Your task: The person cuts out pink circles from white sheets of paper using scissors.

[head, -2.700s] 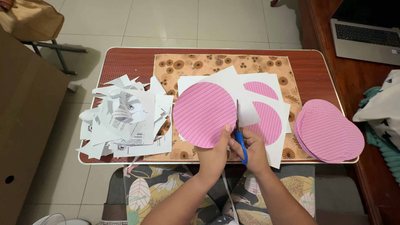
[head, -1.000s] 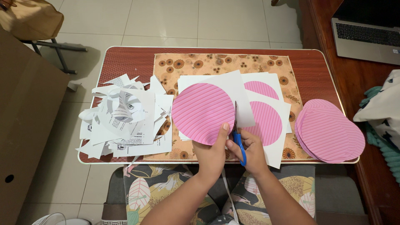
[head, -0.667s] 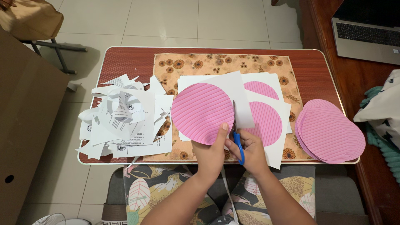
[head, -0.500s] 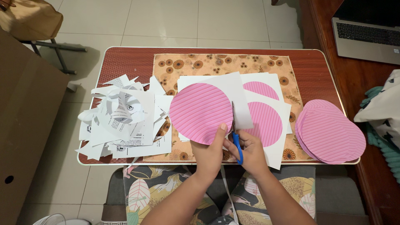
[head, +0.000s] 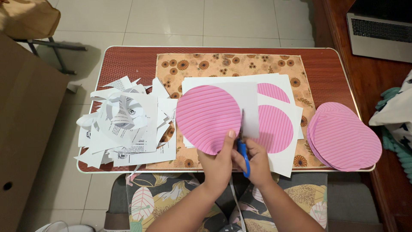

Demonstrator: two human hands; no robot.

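Since the earlier frames the pink striped disc (head: 208,118) has turned a little counter-clockwise in the left hand (head: 219,161), and the scissor blades have crept further up its right edge. That left grip is pressed together on the disc's lower rim, thumb on top and fingers beneath. The right hand (head: 256,162) is closed through the blue-handled scissors (head: 243,148), blades pointing away from the body along the boundary between pink and the white margin (head: 249,107) not yet cut off. Cutting well here likely means feeding the sheet round with the left hand while the blades stay steady, taking short bites along the curve. Beneath the held sheet lie more white sheets with pink circles (head: 274,126), on a floral mat (head: 231,64) covering the red-brown worktop (head: 128,64). White paper offcuts (head: 124,122) heap up to the left; a stack of finished pink discs (head: 343,135) sits at the right, overhanging the edge.
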